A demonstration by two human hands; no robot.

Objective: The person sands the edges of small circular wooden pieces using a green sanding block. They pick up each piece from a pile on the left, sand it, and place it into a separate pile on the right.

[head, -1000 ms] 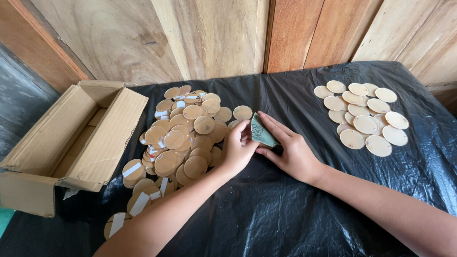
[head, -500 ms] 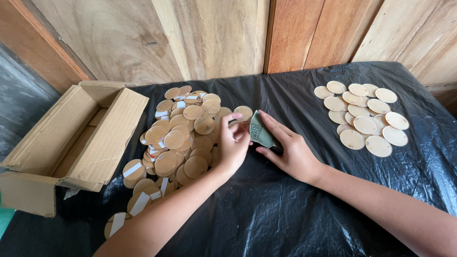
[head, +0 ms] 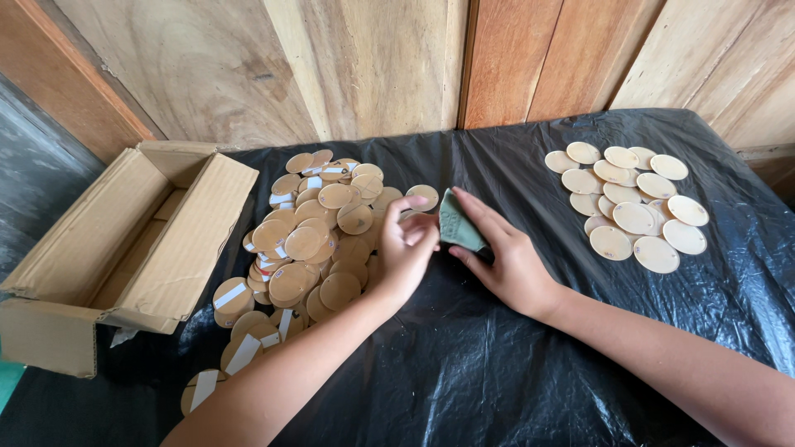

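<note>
A heap of round wooden discs [head: 310,240], some with white stickers, lies left of centre on a table covered in black plastic sheet [head: 497,364]. My left hand [head: 406,252] is at the heap's right edge, fingers curled around one wooden disc [head: 407,218] that they mostly hide. My right hand [head: 509,261] rests on the sheet just to the right. It pinches a small green sanding pad [head: 458,225], tilted up and close to the left fingertips.
An open cardboard box [head: 124,240] lies on its side at the left edge. A second, plainer group of wooden discs [head: 633,203] is spread at the far right. A wooden plank wall [head: 373,66] rises behind the table.
My left hand moved from beside the green pad to the heap's edge and curled around a disc. The right hand and its pad stayed almost still.
</note>
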